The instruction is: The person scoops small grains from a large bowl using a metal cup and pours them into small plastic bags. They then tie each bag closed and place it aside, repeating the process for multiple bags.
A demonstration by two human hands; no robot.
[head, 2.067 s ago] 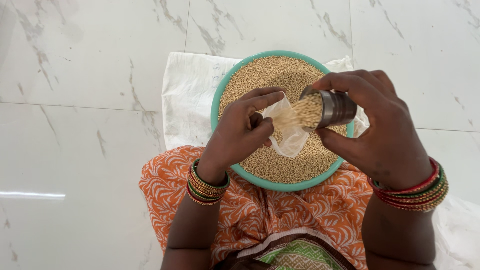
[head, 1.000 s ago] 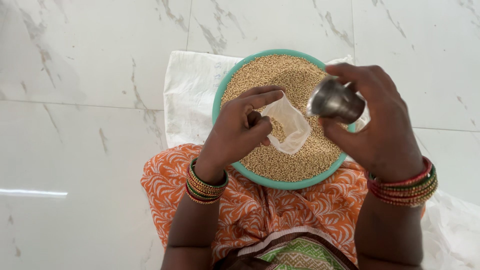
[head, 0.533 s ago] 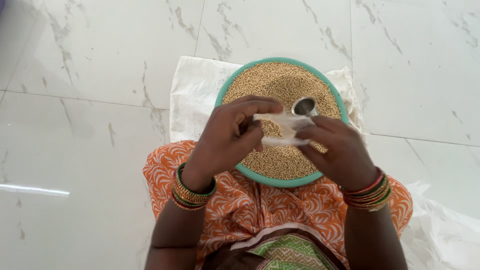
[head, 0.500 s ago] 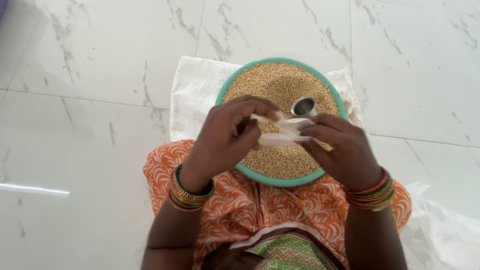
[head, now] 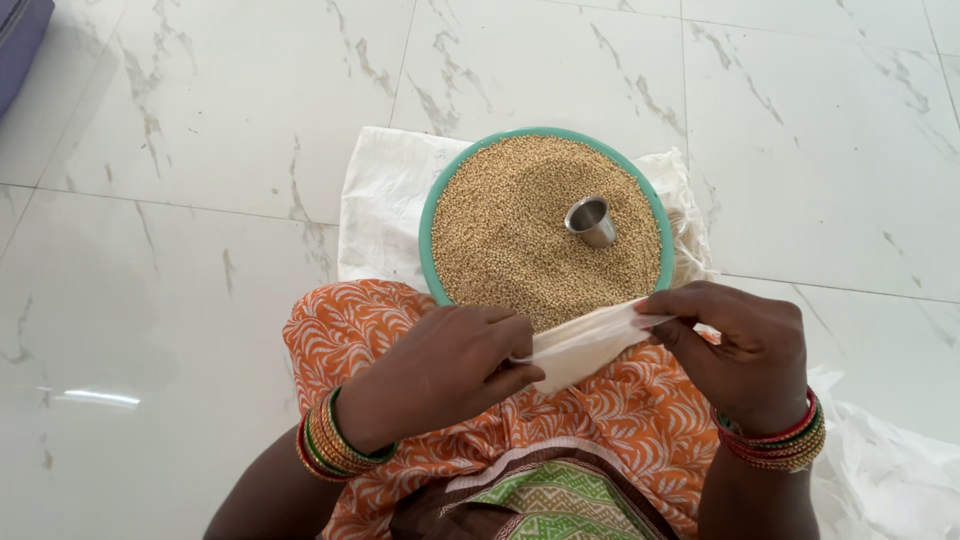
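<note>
small pale plastic pouch (head: pixel 590 340), part-filled with grain, stretched level between both hands just above the near rim of the basin and over the lap. the left hand (head: pixel 440 372) is closed on the pouch's left end, thumb pressed against curled fingers; the right hand (head: pixel 735 350) is closed on the right end, the mouth pinched flat between thumb and fingertips (head: pixel 650 320). whether the mouth is fully shut cannot be told. the step in hand is judged to be the closing of the pouch: the mouth is best kept uppermost and taut, the grain settled toward the left end, and the pouch held over the basin so that stray grains are caught there and not on the floor

beyond the pouch, a round teal basin (head: pixel 432 210) is filled nearly to the rim with fine tan grain (head: pixel 510 225). a small steel cup (head: pixel 590 220) is set tilted in the grain, right of centre, well apart from both hands. a white cloth (head: pixel 385 195) is spread under the basin on the marble floor (head: pixel 180 200); orange patterned fabric (head: pixel 640 410) covers the lap. crumpled white sheeting (head: pixel 890 470) lies at lower right. nothing stands between the hands and the basin; only the cup lies in the way of any reach into the grain
</note>
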